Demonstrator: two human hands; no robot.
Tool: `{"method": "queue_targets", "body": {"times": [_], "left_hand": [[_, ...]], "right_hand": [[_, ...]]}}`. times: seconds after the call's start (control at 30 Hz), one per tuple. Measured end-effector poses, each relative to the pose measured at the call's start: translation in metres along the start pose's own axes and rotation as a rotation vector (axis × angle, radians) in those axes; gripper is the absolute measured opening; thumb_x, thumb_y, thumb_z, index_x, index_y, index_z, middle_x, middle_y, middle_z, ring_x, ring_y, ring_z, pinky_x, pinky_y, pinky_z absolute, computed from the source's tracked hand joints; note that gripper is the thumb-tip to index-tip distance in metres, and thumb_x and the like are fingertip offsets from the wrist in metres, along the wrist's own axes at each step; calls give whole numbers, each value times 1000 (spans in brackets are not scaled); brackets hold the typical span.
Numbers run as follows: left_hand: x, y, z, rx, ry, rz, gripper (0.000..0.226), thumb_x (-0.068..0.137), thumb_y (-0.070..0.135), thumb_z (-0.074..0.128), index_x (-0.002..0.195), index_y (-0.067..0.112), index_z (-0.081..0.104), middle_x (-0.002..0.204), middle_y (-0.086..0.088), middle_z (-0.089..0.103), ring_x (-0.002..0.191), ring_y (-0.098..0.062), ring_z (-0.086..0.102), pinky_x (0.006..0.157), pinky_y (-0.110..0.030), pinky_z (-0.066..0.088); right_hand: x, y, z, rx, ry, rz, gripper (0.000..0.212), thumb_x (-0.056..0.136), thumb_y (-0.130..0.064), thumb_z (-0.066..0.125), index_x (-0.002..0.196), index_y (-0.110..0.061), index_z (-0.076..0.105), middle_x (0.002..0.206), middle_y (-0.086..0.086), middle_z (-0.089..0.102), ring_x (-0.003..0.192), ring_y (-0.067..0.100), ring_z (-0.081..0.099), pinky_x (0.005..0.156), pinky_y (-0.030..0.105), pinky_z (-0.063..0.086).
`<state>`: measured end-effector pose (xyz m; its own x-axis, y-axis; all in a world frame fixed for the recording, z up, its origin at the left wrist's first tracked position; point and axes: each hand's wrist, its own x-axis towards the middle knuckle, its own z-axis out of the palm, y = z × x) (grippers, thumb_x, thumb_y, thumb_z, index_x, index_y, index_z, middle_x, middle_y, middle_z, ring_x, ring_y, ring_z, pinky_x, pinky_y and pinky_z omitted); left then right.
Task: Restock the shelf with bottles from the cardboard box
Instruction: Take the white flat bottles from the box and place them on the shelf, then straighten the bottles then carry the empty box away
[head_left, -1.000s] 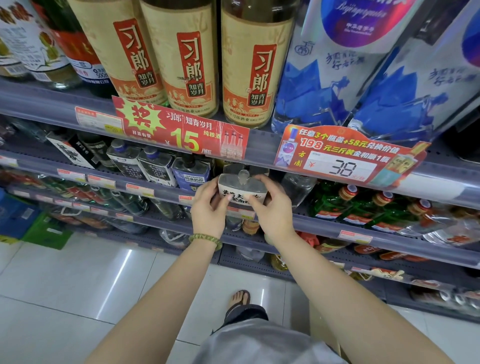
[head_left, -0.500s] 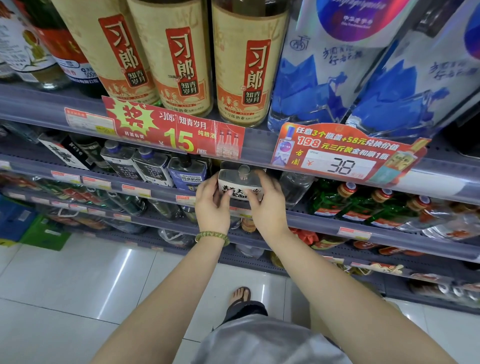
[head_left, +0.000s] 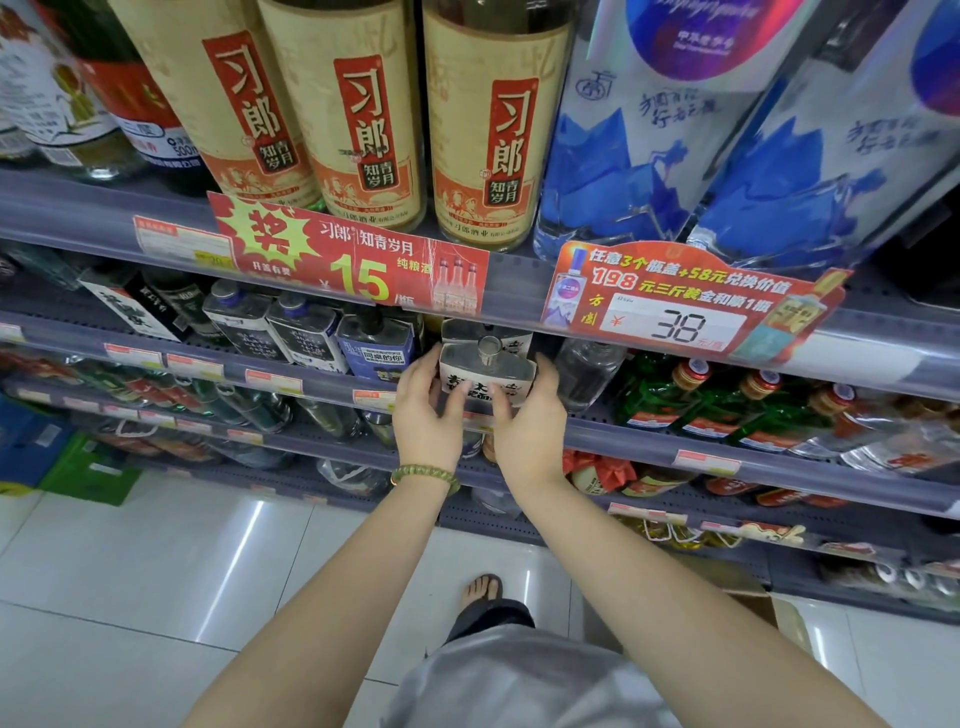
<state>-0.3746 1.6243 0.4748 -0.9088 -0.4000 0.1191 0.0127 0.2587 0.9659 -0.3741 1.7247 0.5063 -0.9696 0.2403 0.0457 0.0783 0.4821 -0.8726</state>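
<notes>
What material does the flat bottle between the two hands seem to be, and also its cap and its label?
The flat bottle looks like clear glass: see-through shoulders with a glossy shine, though clear plastic is possible. Its cap appears to be silvery metal with a dull sheen. The label seems matte white paper with black brush writing. The left hand and right hand hold its sides.

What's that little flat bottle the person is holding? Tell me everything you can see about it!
The flat bottle looks like clear glass, with square shoulders, a short neck and a silvery cap. A white label with black brush writing covers its front. It stands upright at the shelf's front edge, under the price strip. The left hand and right hand hold its two sides, thumbs on the label.
</notes>
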Motion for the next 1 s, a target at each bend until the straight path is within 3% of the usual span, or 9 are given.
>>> {"method": "queue_targets", "body": {"times": [0.1,0.3,0.47,0.63,0.73,0.83,0.93,1.0], "left_hand": [[1,3,-1,-52,41,1,42,85,5,62,126,12,56,122,0,51,110,-3,56,93,-10,44],[3,4,0,-70,34,1,38,85,5,63,122,13,59,119,0,52,108,-2,56,91,-7,43],[2,0,-1,-70,12,-3,41,85,9,64,125,14,57,124,-1,52,113,-5,55,95,-12,44],[-8,6,-9,-20,18,19,43,85,9,65,127,9,54,127,-2,51,122,-18,52,101,-30,45],[-24,15,-17,-39,48,70,34,85,13,65,119,17,59,119,-6,58,112,-13,58,95,-25,49],[-46,28,-14,-60,-95,96,26,84,20,66,105,35,61,104,7,65,97,-5,64,83,-14,50],[-64,37,5,-95,-301,62,26,83,17,67,105,30,62,102,9,69,96,-3,66,83,-13,51],[-74,44,27,-121,-470,34,29,83,13,67,106,29,62,106,6,69,100,-5,66,87,-16,51]], "right_hand": [[-3,3,4,30,66,57,44,87,-15,64,127,-5,50,105,7,69,89,14,62,71,5,33],[3,6,6,60,63,97,37,89,-17,62,125,-9,56,107,7,70,98,20,65,82,24,48],[5,7,2,44,16,65,38,90,-19,62,126,-10,55,109,6,69,100,20,64,83,22,47],[-3,5,-16,47,-27,29,48,90,-19,61,136,-8,48,127,3,62,114,13,59,94,15,42],[-20,11,-33,133,-56,41,45,89,-16,64,132,-8,52,125,-3,59,109,3,56,90,1,40],[-35,28,-55,302,-77,137,37,88,-12,65,124,-6,56,117,1,65,107,9,63,86,4,46],[-42,49,-84,325,-33,201,29,87,-19,65,115,-13,60,99,2,72,94,13,69,85,25,55],[-46,67,-107,352,34,264,27,87,-22,66,113,-17,60,95,1,72,90,15,70,84,28,56]]}}
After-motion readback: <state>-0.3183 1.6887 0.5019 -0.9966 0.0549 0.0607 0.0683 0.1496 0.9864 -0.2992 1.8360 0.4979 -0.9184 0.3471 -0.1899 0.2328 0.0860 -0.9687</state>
